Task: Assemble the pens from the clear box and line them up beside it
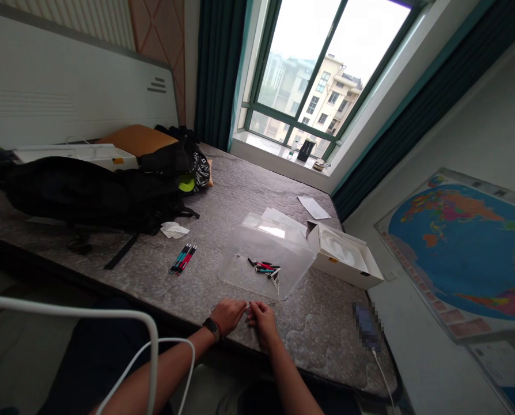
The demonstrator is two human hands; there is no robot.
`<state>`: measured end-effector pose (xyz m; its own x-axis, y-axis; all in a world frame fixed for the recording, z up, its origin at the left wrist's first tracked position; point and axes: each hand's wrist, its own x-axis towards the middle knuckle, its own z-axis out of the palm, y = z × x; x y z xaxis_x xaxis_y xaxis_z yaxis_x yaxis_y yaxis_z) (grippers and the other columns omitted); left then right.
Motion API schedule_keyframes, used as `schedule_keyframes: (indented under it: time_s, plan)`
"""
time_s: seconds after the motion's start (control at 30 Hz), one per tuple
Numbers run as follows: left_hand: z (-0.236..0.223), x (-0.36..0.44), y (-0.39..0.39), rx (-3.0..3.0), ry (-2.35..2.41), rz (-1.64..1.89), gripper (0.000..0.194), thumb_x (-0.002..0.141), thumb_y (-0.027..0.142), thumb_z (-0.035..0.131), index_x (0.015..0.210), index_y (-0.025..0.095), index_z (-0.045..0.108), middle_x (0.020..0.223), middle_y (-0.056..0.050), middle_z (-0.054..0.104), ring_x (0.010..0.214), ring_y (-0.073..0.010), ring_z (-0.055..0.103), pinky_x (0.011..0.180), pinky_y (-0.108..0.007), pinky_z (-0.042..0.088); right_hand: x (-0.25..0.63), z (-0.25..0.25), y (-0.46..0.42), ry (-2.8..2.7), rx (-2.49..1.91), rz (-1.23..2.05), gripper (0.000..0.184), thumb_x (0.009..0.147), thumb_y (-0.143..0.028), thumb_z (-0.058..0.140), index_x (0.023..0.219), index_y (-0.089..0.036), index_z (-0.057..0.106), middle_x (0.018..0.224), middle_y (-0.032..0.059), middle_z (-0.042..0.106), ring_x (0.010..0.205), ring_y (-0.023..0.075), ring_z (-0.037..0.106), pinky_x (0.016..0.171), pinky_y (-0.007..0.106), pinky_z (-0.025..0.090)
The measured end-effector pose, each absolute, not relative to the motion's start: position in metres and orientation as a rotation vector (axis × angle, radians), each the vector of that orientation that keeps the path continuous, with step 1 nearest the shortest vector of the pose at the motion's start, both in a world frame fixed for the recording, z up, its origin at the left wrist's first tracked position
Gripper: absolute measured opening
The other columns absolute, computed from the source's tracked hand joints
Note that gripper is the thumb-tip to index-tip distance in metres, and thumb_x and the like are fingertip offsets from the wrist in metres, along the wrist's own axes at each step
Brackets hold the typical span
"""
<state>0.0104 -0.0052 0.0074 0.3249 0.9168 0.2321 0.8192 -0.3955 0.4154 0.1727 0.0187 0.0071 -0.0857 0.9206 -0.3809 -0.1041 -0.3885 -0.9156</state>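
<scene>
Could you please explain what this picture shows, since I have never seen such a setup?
There is no machine here: this single picture comes from a camera worn on a person's head, looking down at their own bare hands. The left hand, with a black wristwatch, and the right hand meet at the edge of a grey quilted mattress and seem to hold something pale, too small to identify. Beyond lie a clear plastic box, with pens visible through it, and a white cardboard box.
</scene>
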Motion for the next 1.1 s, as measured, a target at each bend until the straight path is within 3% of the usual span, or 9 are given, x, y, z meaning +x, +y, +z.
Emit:
schedule_keyframes:
  time_s: [0.1,0.27,0.4,0.53,0.67,0.83,0.97,1.1]
  plan:
    - [0.008,0.011,-0.005,2.334,1.630,0.669,0.032,0.101,0.034,0.030,0.094,0.023,0.058,0.082,-0.004,0.067,0.078,-0.0188,0.062,0.074,-0.030,0.041,0.183,0.029,0.033,-0.940,-1.396,1.558,0.045,0.059,-0.051,0.082,0.080,-0.014,0.067,0.068,0.0025,0.066,0.051,0.0116,0.060,0.043,0.020,0.046]
    - [0.008,0.010,-0.004,2.309,1.657,0.690,0.035,0.102,0.037,0.027,0.096,0.023,0.058,0.081,-0.004,0.067,0.076,-0.0187,0.062,0.073,-0.030,0.041,0.194,0.063,0.058,-0.820,-1.370,1.266,0.061,0.067,-0.051,0.077,0.118,-0.023,0.057,0.101,0.0043,0.070,0.072,0.0159,0.069,0.056,0.024,0.055]
    - [0.007,0.009,-0.003,2.321,1.641,0.676,0.035,0.102,0.038,0.027,0.098,0.023,0.059,0.082,-0.004,0.068,0.078,-0.0185,0.063,0.073,-0.030,0.042,0.186,0.042,0.044,-1.062,-1.530,1.358,0.052,0.066,-0.061,0.072,0.090,-0.016,0.062,0.074,0.0019,0.066,0.048,0.0126,0.060,0.036,0.021,0.044]
    - [0.005,0.009,-0.003,2.334,1.626,0.642,0.031,0.101,0.036,0.032,0.097,0.023,0.059,0.082,-0.004,0.067,0.080,-0.0187,0.063,0.074,-0.030,0.043,0.172,0.008,0.017,-1.191,-1.464,1.578,0.053,0.067,-0.067,0.067,0.075,-0.016,0.058,0.060,-0.0005,0.061,0.040,0.0097,0.052,0.033,0.018,0.038]
    - [0.004,0.009,-0.004,2.300,1.624,0.667,0.028,0.100,0.036,0.034,0.098,0.023,0.059,0.083,-0.005,0.066,0.081,-0.0196,0.063,0.076,-0.031,0.044,0.167,0.003,0.015,-1.174,-1.403,1.533,0.052,0.062,-0.065,0.073,0.073,-0.017,0.058,0.059,-0.0006,0.061,0.042,0.0101,0.053,0.034,0.018,0.039]
    - [0.004,0.010,-0.005,2.238,1.670,0.696,0.026,0.096,0.034,0.038,0.112,0.023,0.056,0.083,-0.006,0.066,0.080,-0.0210,0.063,0.075,-0.032,0.045,0.182,0.039,0.047,-1.089,-1.413,1.406,0.048,0.063,-0.062,0.075,0.072,-0.017,0.059,0.063,0.0013,0.064,0.050,0.0134,0.059,0.041,0.021,0.045]
    - [0.006,0.010,-0.005,2.217,1.683,0.697,0.025,0.094,0.024,0.038,0.115,0.022,0.052,0.084,-0.005,0.066,0.080,-0.0204,0.062,0.075,-0.032,0.044,0.193,0.058,0.064,-0.751,-1.398,1.321,0.048,0.071,-0.062,0.069,0.094,-0.021,0.062,0.086,0.0054,0.071,0.066,0.0162,0.068,0.052,0.024,0.053]
    - [0.007,0.010,-0.005,2.208,1.673,0.703,0.027,0.090,0.018,0.041,0.115,0.022,0.050,0.084,-0.004,0.065,0.079,-0.0207,0.062,0.074,-0.031,0.043,0.193,0.029,0.043,-0.774,-1.557,1.501,0.048,0.064,-0.061,0.074,0.081,-0.018,0.062,0.067,0.0035,0.066,0.049,0.0143,0.063,0.041,0.022,0.046]
